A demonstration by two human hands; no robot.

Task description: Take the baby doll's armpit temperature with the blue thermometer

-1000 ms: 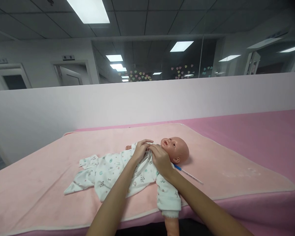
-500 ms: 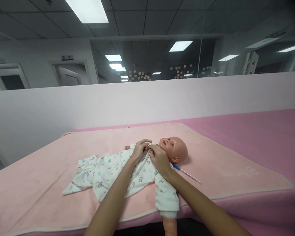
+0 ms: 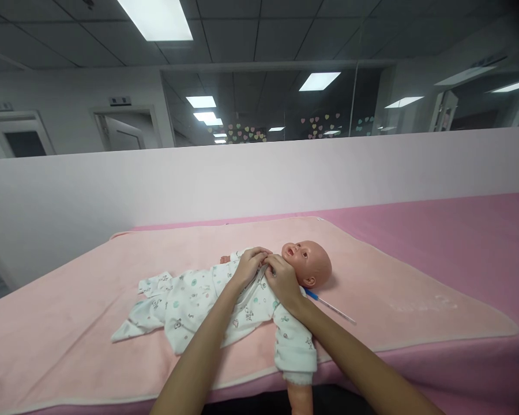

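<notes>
Across the middle of the peach cloth (image 3: 415,288), a bald doll (image 3: 255,305) on its back in a white printed garment (image 3: 190,297), head (image 3: 309,262) at three o'clock from the hands, loose leg ends (image 3: 140,320) between eight and nine. At the doll's chest, near the chin, left hand (image 3: 249,266) and right hand (image 3: 283,281) close together, fingers bent inward, tips at the garment's neckline; pinching fabric or merely resting on it, impossible to tell, with the tips partly hidden. At nine, just past the left hand, one small doll hand (image 3: 225,259). Between five and six, near sleeve (image 3: 296,346) laid across the cloth's pale border, bare forearm (image 3: 300,397) reaching past the near edge of the table. At four, just beside the doll's neck, a thin stick (image 3: 331,306) with a blue end, slanting outward, inside the border. Broadest room for moving from two to four o'clock, over peach cloth and then darker pink cover (image 3: 467,242); more towards nine, beyond the leg ends; tight at six, with the near edge just under both arms. At twelve, past the cloth's far edge and a narrow pink strip, a white wall (image 3: 242,178), with glass (image 3: 263,92) above.
</notes>
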